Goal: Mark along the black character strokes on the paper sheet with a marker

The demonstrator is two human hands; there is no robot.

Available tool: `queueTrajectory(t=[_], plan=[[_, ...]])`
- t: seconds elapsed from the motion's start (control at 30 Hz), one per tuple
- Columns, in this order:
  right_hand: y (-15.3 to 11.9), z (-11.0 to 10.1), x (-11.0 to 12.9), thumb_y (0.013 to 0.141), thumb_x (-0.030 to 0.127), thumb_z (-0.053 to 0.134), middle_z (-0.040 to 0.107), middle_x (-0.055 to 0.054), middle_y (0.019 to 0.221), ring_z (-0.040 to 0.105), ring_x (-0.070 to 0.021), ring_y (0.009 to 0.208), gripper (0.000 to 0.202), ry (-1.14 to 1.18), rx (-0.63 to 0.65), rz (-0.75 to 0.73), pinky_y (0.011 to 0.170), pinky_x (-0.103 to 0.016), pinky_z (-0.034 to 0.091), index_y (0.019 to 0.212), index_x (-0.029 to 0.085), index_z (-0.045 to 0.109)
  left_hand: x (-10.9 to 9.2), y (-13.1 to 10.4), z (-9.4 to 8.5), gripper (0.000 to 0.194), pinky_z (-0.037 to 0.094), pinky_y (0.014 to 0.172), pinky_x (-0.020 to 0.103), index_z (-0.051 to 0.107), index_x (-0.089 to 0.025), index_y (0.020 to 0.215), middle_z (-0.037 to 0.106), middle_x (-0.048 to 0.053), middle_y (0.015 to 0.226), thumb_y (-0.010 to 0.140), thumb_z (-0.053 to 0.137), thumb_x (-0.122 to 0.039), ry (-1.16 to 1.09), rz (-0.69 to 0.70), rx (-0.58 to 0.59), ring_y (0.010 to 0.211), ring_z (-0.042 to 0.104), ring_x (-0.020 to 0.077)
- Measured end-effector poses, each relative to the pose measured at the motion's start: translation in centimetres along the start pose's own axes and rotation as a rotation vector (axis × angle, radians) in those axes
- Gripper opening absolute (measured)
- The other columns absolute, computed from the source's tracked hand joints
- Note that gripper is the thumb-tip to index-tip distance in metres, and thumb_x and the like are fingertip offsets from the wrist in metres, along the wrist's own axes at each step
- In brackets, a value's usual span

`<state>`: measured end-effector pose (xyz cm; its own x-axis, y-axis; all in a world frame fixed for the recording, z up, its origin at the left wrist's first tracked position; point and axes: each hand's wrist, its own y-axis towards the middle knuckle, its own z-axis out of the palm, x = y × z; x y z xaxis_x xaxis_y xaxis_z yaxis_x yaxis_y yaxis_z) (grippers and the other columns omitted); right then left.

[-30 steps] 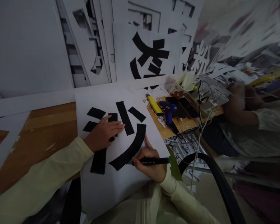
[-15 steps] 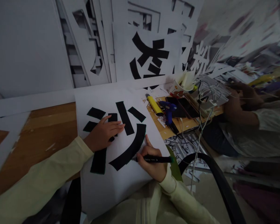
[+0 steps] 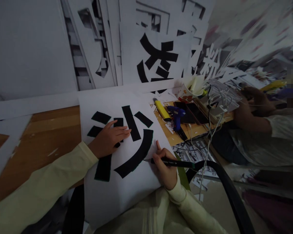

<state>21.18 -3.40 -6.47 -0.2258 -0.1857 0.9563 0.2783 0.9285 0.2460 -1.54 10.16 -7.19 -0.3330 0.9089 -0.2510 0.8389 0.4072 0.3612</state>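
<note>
A large white sheet (image 3: 127,201) bearing bold black strokes of a Chinese character lies on the wooden table. Flat on its left half rests my left hand (image 3: 107,138), fingers stretched out over some of the black strokes. My right hand (image 3: 165,167) grips a black marker pen (image 3: 178,163), its tip pointing left. That tip is close to the lower edge of the long curved black stroke (image 3: 139,154); whether it touches the paper I cannot tell. Thin green lines run along parts of the stroke edges.
A yellow-handled tool (image 3: 161,110), a blue glue gun (image 3: 176,115) and dark phones (image 3: 197,112) lie right of the sheet. Behind them stands a paper cup (image 3: 187,93) near tangled white cables (image 3: 222,94). Cut-out boards (image 3: 129,48) lean at the back. Another person's arm (image 3: 251,113) is at the right.
My right hand has shifted slightly right with the marker pen, and the pen's tip has moved a little away from the curved stroke. My left hand stays in place on the sheet.
</note>
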Motion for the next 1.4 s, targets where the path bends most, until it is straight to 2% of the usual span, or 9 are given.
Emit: queueTrajectory(t=[0.13,0.27,0.4,0.6,0.9,1.4], plan=[[-0.6,0.8,1.1,0.078,0.019,0.065,0.049,0.01,0.054,0.045,-0.0068,0.046,0.021,-0.095,0.073,-0.016,0.12,-0.056,0.018,0.063,0.022,0.05,0.1,-0.1,0.4,0.057,0.027,0.111,0.056,0.054,-0.017,0.126,0.061,0.009,0.13,0.072,0.051,0.002,-0.007,-0.014,-0.024,0.125,0.053,0.0247],[-1.6,2.6,1.9,0.075,0.013,0.065,0.046,0.012,0.051,0.042,-0.0056,0.042,0.03,-0.108,0.121,-0.146,0.12,-0.058,0.012,0.059,0.022,0.042,0.1,0.0,0.4,0.055,0.026,0.112,0.055,0.057,-0.017,0.122,0.061,0.008,0.13,0.071,0.052,0.002,-0.031,-0.04,0.009,0.126,0.052,0.024],[-2.3,3.7,1.6,0.076,0.01,0.061,0.045,0.012,0.05,0.041,-0.0056,0.042,0.032,-0.097,0.219,-0.177,0.12,-0.058,0.01,0.057,0.022,0.038,-0.1,0.1,0.2,0.052,0.024,0.112,0.055,0.06,-0.016,0.118,0.061,0.008,0.13,0.07,0.05,0.002,-0.04,-0.063,0.03,0.125,0.052,0.024],[-2.4,3.6,1.2,0.077,0.014,0.062,0.047,0.012,0.049,0.043,-0.007,0.042,0.032,-0.149,0.299,-0.165,0.119,-0.059,0.005,0.057,0.023,0.038,0.0,0.2,0.2,0.055,0.021,0.112,0.057,0.058,-0.017,0.12,0.059,0.008,0.133,0.069,0.047,0.002,-0.055,-0.064,0.047,0.128,0.05,0.0238],[-2.2,3.7,1.6,0.077,0.015,0.063,0.056,0.011,0.05,0.051,-0.0076,0.042,0.03,-0.184,0.338,-0.177,0.12,-0.058,0.004,0.055,0.023,0.044,-0.1,0.2,0.2,0.055,0.023,0.111,0.057,0.059,-0.017,0.118,0.06,0.007,0.132,0.069,0.045,0.003,-0.044,-0.07,0.031,0.127,0.051,0.0233],[-2.3,3.6,1.4,0.077,0.013,0.062,0.05,0.012,0.05,0.046,-0.0069,0.042,0.03,-0.209,0.353,-0.18,0.12,-0.059,0.006,0.057,0.023,0.042,-0.1,0.2,0.1,0.055,0.021,0.111,0.057,0.058,-0.017,0.12,0.058,0.008,0.133,0.071,0.045,0.002,-0.052,-0.065,0.055,0.128,0.05,0.0235]])
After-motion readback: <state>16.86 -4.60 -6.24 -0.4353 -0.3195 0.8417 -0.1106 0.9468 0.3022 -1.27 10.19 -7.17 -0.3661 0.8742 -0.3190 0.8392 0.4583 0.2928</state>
